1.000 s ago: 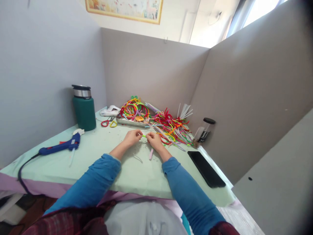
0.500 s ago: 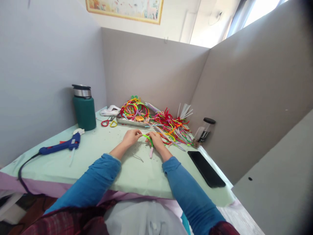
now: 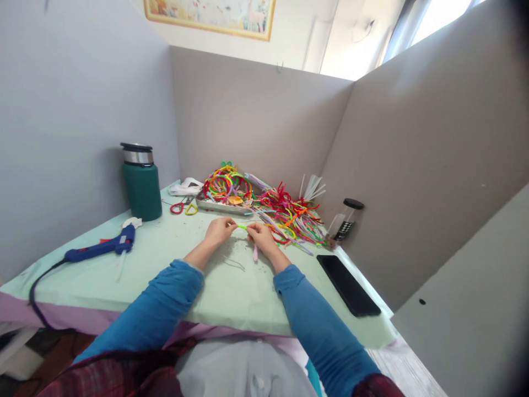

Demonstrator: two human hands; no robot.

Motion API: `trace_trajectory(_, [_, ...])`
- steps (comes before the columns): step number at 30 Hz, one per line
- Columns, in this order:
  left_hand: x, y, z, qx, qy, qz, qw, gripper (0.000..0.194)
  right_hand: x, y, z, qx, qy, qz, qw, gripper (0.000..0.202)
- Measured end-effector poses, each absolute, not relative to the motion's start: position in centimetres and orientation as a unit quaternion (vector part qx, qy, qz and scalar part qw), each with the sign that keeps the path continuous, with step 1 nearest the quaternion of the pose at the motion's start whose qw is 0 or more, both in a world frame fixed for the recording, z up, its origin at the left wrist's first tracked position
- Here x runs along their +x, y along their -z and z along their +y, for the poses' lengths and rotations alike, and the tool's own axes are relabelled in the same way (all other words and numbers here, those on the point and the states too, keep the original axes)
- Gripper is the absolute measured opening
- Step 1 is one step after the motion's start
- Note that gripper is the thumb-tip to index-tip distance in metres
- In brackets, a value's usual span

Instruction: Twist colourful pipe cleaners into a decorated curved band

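Note:
Between my two hands runs a short stretch of bright green pipe cleaner point(image 3: 242, 226). My left hand point(image 3: 220, 230) pinches one end of it with thumb and forefinger. Fingers of my right hand point(image 3: 262, 237) close on it from the other side, hiding part of its length. A pink fuzzy tip point(image 3: 255, 253) hangs below my right hand; where it joins the green is covered by the fingers. Both hands are just above the pale green tabletop. Thin bent wires point(image 3: 234, 263) lie on the cloth between my forearms.
A metal tray point(image 3: 225, 208) heaped with coloured pipe cleaners point(image 3: 289, 212) is at the back. Scissors point(image 3: 177, 208) lie left of it. A green bottle point(image 3: 142, 184) and a blue glue gun point(image 3: 103, 246) are left; a phone point(image 3: 348, 285) and clear jar point(image 3: 346, 219) right.
The fingers of my right hand have closed further over the green pipe cleaner, so less of it shows. The pink tip sits slightly higher and shows less.

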State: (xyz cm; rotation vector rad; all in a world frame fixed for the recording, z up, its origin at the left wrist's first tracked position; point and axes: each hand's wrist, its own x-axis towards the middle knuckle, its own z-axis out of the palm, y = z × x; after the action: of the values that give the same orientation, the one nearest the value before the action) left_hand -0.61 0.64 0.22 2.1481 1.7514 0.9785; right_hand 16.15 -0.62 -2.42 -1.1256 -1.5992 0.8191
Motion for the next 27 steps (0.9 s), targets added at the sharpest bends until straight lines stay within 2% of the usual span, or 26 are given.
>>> trace_trajectory(13, [-0.55, -0.18, 0.58, 0.727, -0.334, 0.589, 0.113, 0.023, 16.16, 2.62, -0.53, -0.489, -0.287, -0.665, 0.487, 0.017])
trace_trajectory(19, [-0.54, -0.57, 0.23, 0.698, -0.365, 0.578, 0.214, 0.021, 16.22, 2.42, -0.73, -0.481, -0.287, -0.67, 0.486, 0.017])
trace_trajectory(27, [-0.27, -0.1, 0.31, 0.631, -0.41, 0.553, 0.357, 0.019, 16.42, 2.12, -0.96, -0.457, -0.358, -0.647, 0.494, 0.021])
